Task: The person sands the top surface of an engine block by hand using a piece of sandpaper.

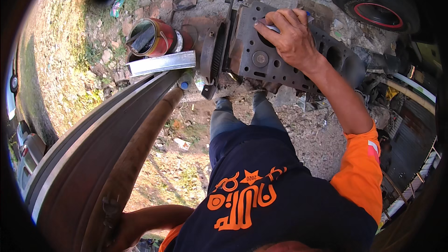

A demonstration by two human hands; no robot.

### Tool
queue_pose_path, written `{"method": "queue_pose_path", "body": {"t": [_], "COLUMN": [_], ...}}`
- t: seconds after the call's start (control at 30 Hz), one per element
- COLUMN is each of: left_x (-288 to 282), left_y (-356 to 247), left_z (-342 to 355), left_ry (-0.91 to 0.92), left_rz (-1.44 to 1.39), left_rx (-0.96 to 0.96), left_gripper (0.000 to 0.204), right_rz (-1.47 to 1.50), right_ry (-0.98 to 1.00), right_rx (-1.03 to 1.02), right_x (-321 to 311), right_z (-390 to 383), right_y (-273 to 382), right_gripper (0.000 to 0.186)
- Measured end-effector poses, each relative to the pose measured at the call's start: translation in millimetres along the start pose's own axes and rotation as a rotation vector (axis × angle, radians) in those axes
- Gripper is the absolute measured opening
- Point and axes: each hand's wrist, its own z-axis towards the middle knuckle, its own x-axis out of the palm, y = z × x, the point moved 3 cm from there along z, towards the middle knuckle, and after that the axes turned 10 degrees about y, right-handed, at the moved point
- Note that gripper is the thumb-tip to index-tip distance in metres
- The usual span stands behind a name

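My right hand [291, 37] reaches over a grey metal engine block [284, 67], its fingers bent down at the rim of one cylinder bore. A sliver of something pale shows under the fingers; its kind is hidden. Other round bores [334, 56] lie open to the right of the hand. A toothed flywheel [211, 56] and a dark flat bar [230, 28] sit at the block's left end. Low at the left, my left hand [119, 231] is in shadow against a brown round post [135, 158]; its fingers cannot be made out.
A red can [161, 37] with dark things inside stands left of the flywheel, behind a silvery metal channel [163, 63]. A long metal beam [88, 135] runs beside the post. A tyre [373, 0] lies at the far right. Rubble covers the ground [186, 121].
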Motion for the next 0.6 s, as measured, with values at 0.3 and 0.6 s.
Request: {"method": "queue_pose_path", "body": {"t": [0.3,0.6], "left_x": [2.1,6.5], "left_y": [-0.6,-1.5], "left_z": [-0.9,0.4], "left_ry": [-0.016,0.049], "left_rz": [-0.027,-0.009], "left_rx": [-0.037,0.033], "left_gripper": [0.056,0.043], "right_rz": [0.068,0.141], "right_ry": [-0.031,-0.092], "right_rx": [-0.036,-0.104], "right_x": [0.9,-4.0], "right_z": [1.9,-7.0], "right_y": [20.2,41.6], "right_gripper": [0.028,0.025]}}
